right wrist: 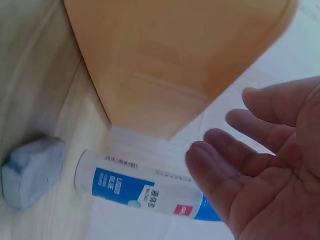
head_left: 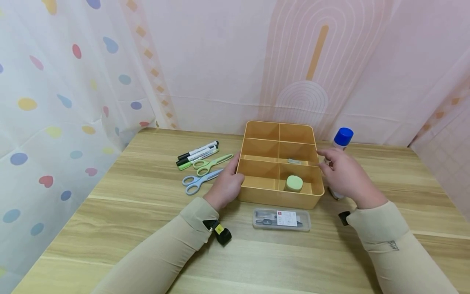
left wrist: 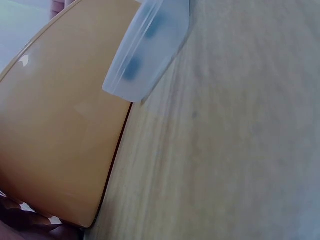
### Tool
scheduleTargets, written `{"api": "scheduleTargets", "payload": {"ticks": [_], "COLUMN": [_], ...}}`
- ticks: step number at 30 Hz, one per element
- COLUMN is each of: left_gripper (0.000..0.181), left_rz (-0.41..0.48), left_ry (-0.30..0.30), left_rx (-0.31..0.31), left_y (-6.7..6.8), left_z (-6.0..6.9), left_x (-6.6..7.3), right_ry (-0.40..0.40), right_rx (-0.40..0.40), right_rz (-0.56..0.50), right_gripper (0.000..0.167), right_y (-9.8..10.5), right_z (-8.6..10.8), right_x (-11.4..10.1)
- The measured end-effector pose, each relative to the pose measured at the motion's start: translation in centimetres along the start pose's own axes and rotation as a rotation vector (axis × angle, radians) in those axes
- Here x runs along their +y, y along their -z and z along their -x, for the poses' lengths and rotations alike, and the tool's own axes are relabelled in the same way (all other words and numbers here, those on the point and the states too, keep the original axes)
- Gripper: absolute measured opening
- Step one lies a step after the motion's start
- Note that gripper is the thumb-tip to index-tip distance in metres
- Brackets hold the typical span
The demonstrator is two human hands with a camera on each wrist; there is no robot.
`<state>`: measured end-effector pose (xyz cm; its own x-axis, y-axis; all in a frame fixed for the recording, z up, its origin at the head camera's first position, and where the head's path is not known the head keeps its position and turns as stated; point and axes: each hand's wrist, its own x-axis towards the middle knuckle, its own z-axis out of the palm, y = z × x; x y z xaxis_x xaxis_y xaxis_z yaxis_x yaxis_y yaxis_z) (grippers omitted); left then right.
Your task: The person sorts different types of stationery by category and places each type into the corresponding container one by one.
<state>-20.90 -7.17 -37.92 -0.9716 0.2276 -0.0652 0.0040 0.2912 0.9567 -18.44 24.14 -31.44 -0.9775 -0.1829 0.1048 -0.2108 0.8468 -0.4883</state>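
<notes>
A yellow-orange organizer box point(head_left: 279, 197) with several compartments stands on the table. My left hand point(head_left: 225, 185) holds its left front corner, thumb over the rim and fingers along the outer wall. Beside the right wall is my right hand point(head_left: 346, 175), its fingers point(right wrist: 220, 165) loosely extended around nothing; contact with the rim is unclear. A round light-green item point(head_left: 294, 183) lies in the front right compartment, and a small grey item point(head_left: 294, 161) lies behind it. Past my right hand stands a blue-capped liquid glue bottle point(right wrist: 140, 187), near a greyish-white block point(right wrist: 34, 172).
In front of the box lies a clear compass-set case point(head_left: 281, 219). Left of the box are green scissors point(head_left: 208, 165), blue scissors point(head_left: 194, 184) and several markers point(head_left: 198, 153). A patterned curtain point(head_left: 213, 73) hangs along the table's back edge.
</notes>
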Motion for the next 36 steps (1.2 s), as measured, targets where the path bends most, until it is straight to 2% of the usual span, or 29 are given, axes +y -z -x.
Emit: {"api": "scheduleTargets", "payload": {"ticks": [9,16,21,29,36], "left_gripper": [0.081,0.081,0.081,0.08,0.08], "left_rz": [-0.004,-0.004,-0.012,-0.026,-0.031], "left_ry": [-0.004,-0.008,-0.008,0.013,0.007], "left_rx": [-0.004,-0.005,-0.001,0.0,0.001], "left_y": [0.0,0.0,0.0,0.0,0.0], "left_z": [0.0,0.1,0.1,0.1,0.1], "left_x": [-0.1,0.0,0.1,0.2,0.2], "right_ry": [-0.091,-0.109,-0.153,-0.142,-0.16], "right_rx": [-0.132,-0.166,-0.198,-0.209,-0.226], "right_rz": [0.061,0.089,0.123,0.194,0.217], "right_gripper": [0.052,0.05,0.051,0.049,0.047], "right_y": [0.9,1.1,1.3,1.4,1.4], "right_z": [0.3,0.4,0.4,0.4,0.4], "right_x": [0.6,0.9,1.2,1.5,1.6]}}
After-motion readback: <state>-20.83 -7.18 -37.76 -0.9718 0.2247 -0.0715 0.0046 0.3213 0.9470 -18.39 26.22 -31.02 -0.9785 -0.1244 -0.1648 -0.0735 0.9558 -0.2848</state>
